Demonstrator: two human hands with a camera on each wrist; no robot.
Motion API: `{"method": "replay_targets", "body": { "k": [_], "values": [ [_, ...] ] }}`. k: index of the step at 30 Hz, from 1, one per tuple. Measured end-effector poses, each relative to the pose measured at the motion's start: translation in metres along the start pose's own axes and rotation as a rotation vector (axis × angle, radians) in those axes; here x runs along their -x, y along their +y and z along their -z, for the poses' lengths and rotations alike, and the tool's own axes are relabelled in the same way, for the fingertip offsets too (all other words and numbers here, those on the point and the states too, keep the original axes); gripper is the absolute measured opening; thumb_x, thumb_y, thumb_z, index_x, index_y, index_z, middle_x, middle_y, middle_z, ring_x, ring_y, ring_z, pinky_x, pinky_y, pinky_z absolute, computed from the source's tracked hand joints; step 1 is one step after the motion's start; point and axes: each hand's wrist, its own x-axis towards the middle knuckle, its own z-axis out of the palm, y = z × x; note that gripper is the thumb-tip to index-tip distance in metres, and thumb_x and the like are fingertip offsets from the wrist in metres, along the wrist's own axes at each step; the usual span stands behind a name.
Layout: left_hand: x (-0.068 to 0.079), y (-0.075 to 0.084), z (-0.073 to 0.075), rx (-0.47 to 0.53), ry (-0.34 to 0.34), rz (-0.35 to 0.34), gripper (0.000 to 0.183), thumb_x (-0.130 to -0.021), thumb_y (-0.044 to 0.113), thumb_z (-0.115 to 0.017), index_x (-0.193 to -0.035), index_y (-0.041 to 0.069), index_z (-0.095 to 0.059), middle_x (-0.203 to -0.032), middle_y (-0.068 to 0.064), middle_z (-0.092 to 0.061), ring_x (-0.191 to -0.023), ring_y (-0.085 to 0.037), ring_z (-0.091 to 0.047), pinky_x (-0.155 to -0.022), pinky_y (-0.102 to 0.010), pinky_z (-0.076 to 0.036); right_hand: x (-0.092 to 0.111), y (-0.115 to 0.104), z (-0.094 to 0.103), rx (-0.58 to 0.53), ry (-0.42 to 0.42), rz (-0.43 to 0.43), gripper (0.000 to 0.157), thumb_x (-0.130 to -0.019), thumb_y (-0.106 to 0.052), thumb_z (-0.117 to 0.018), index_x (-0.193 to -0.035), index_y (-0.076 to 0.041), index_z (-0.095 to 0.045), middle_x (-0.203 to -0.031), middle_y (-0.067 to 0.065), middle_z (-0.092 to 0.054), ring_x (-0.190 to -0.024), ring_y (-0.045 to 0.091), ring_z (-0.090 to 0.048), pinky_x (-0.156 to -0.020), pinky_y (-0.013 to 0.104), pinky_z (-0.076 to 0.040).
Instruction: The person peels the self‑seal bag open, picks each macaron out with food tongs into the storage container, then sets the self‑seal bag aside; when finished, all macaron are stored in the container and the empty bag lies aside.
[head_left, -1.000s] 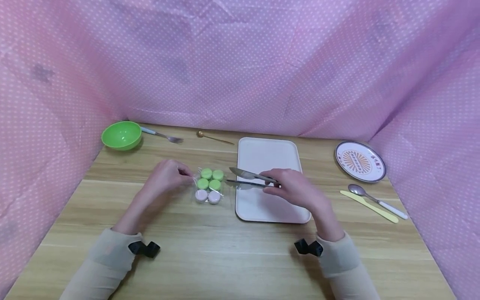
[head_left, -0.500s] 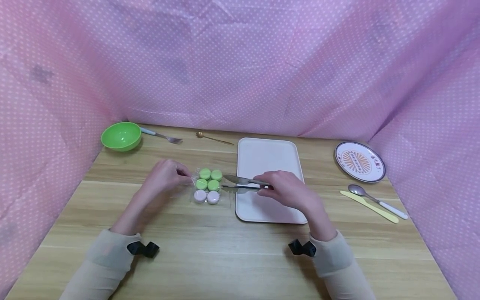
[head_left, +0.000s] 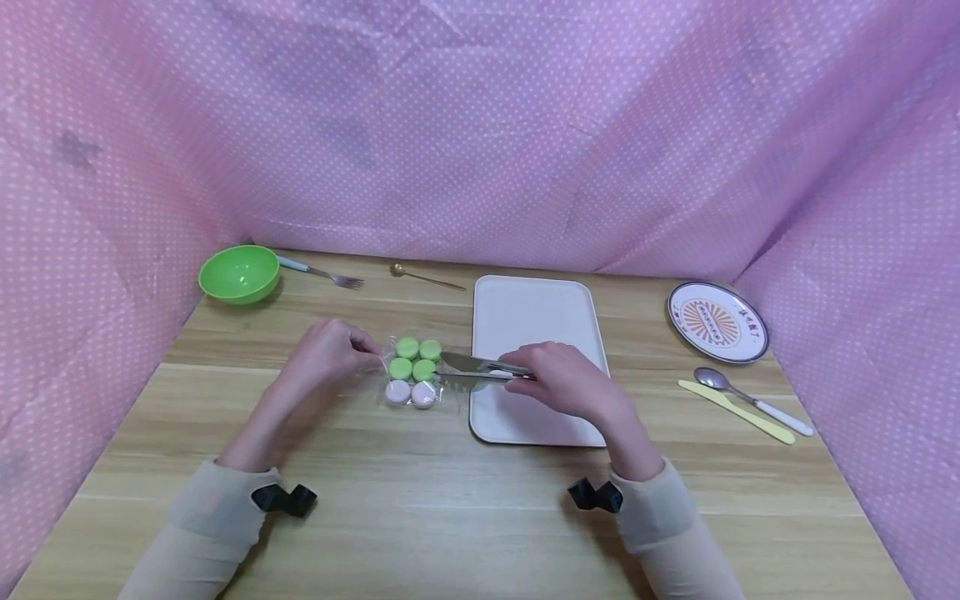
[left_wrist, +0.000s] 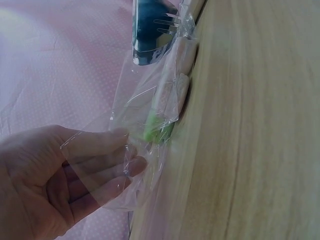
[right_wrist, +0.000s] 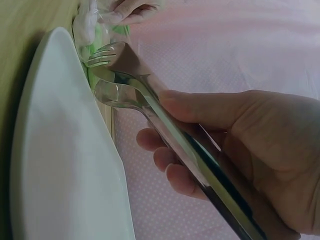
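My left hand [head_left: 334, 353] pinches the left edge of a clear plastic bag [left_wrist: 142, 95] lying on the table. Inside the bag several macarons [head_left: 401, 369] sit in rows, green ones at the back and two pale pink ones nearest me. My right hand [head_left: 558, 379] grips metal serving tongs [right_wrist: 160, 127], one arm ending in a flat blade with fork tines. Their tips reach left beyond the tray and overlap the bag's right side at the green macarons in the head view. From the right wrist, a small gap shows between the two tong arms.
A white rectangular tray [head_left: 534, 312] lies beneath my right hand. Along the back are a green bowl [head_left: 240, 274], a fork [head_left: 322, 273] and a small gold spoon [head_left: 427, 277]. To the right lie a patterned plate [head_left: 717, 322], a white-handled spoon [head_left: 753, 402] and a yellow knife [head_left: 735, 411].
My right hand has carried the tongs leftward, from over the tray to the bag's right side. The left hand keeps its pinch and has barely moved; the bag shifted slightly left.
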Motion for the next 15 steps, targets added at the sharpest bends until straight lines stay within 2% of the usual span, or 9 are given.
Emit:
{"method": "replay_targets", "body": {
  "k": [4,15],
  "values": [
    [0.000,0.001,0.000,-0.011,0.010,-0.011,0.009,-0.072,0.030,-0.079,-0.079,0.025,-0.076,-0.081,0.007,-0.074,-0.079,-0.013,-0.068,-0.075,-0.037,-0.050,-0.002,-0.004,0.001,0.006,-0.005,0.009,0.018,-0.088,-0.027,-0.066,-0.106,-0.026,-0.066,-0.078,-0.016,-0.058,-0.067,0.005,-0.049,-0.062,0.024,-0.042],
    [0.001,0.003,0.000,-0.011,0.025,-0.031,0.006,-0.073,0.030,-0.079,-0.077,0.026,-0.075,-0.078,0.008,-0.074,-0.072,-0.010,-0.066,-0.072,-0.034,-0.050,-0.012,-0.009,-0.005,0.046,0.013,0.027,0.014,-0.087,-0.027,-0.067,-0.100,-0.026,-0.064,-0.072,-0.014,-0.053,-0.062,0.006,-0.044,-0.054,0.023,-0.037]
  ]
}}
